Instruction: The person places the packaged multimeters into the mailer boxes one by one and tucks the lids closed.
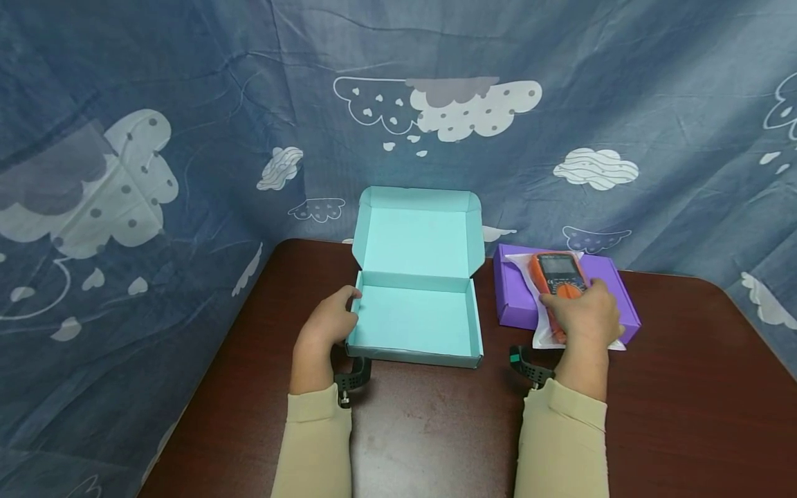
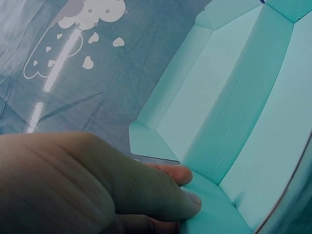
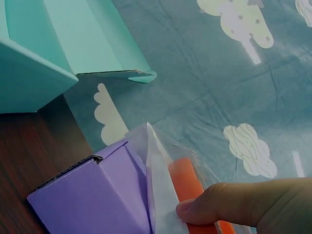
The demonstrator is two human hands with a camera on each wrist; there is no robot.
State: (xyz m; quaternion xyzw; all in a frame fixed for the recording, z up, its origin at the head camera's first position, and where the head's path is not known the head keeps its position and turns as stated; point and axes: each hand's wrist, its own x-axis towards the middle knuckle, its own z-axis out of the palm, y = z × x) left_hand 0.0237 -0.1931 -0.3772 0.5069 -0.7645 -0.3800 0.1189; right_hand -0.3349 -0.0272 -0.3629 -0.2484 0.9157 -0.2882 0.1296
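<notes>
A mint-green cardboard box (image 1: 414,318) stands with its lid raised, its inside bare. My left hand (image 1: 328,319) pinches the box's left side wall between thumb and fingers; the left wrist view shows the thumb (image 2: 187,204) on the inner face. To the right, an orange multimeter (image 1: 540,266) with a dark screen and dial lies in a clear plastic bag (image 1: 543,339) over a closed purple box (image 1: 613,290). My right hand (image 1: 588,315) grips the bagged multimeter by its lower part, the thumb on its left edge. The fingers' far side is hidden.
The dark brown table (image 1: 429,429) reaches from the front to a blue cloud-patterned cloth (image 1: 386,41) hanging behind and at the left. The raised lid (image 1: 417,235) stands close to that cloth. A black strap is on each wrist.
</notes>
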